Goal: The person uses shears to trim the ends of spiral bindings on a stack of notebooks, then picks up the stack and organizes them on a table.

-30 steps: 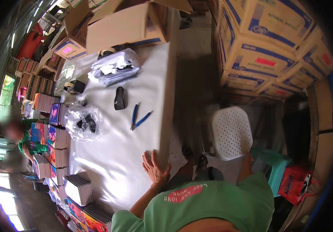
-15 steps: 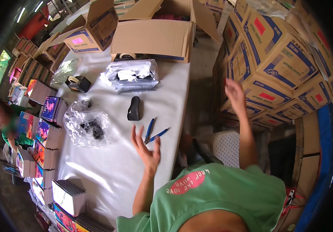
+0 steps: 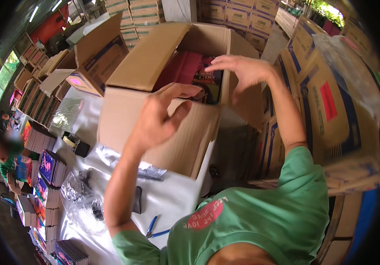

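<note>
A large open cardboard box [image 3: 154,137] stands at the far end of the white-covered table [image 3: 165,198], its flaps folded outward. Inside it I see a pink sheet [image 3: 181,68] and dark, colourful printed covers [image 3: 208,77]. My left hand [image 3: 161,115] is raised over the box's near flap, thumb apart from curved fingers, holding nothing. Above the right side of the opening is my right hand [image 3: 245,73], its fingers stretched toward the contents and nothing in it. Whether either hand touches the box cannot be made out.
Blue-handled pliers [image 3: 154,227], a black object [image 3: 137,201], a clear plastic bag [image 3: 82,203] and a tape dispenser [image 3: 75,144] lie on the table. Notebook stacks [image 3: 48,194] line its left edge, near a co-worker [image 3: 7,154]. Stacked cartons [image 3: 327,106] stand at right.
Both hands have moved forward, from above the table and beside the cartons to the open box. The view has shifted, so the box appears nearer and its contents show more.
</note>
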`<action>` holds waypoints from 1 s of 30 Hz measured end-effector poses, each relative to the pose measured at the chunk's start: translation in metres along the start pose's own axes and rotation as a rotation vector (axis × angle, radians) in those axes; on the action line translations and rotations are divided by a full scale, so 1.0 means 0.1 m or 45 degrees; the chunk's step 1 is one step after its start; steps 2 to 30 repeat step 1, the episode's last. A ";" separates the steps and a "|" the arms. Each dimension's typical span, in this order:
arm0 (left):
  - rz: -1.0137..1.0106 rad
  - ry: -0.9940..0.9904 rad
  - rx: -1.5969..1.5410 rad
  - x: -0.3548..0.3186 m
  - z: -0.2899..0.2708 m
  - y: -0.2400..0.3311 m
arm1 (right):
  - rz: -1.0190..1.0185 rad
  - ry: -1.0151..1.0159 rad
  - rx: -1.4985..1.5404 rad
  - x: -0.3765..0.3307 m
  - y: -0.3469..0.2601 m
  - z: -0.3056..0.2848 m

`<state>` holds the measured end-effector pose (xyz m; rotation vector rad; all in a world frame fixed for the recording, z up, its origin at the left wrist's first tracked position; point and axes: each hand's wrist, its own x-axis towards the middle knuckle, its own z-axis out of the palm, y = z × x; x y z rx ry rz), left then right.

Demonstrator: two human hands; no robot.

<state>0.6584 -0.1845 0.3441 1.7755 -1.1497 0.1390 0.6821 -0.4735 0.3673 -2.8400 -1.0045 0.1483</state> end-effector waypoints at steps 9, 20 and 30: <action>-0.215 -0.136 -0.134 0.21 0.04 -0.24 | -0.025 -0.016 0.020 0.08 0.24 -0.01; -0.215 -0.136 -0.134 0.21 0.04 -0.24 | -0.025 -0.016 0.020 0.08 0.24 -0.01; -0.215 -0.136 -0.134 0.21 0.04 -0.24 | -0.025 -0.016 0.020 0.08 0.24 -0.01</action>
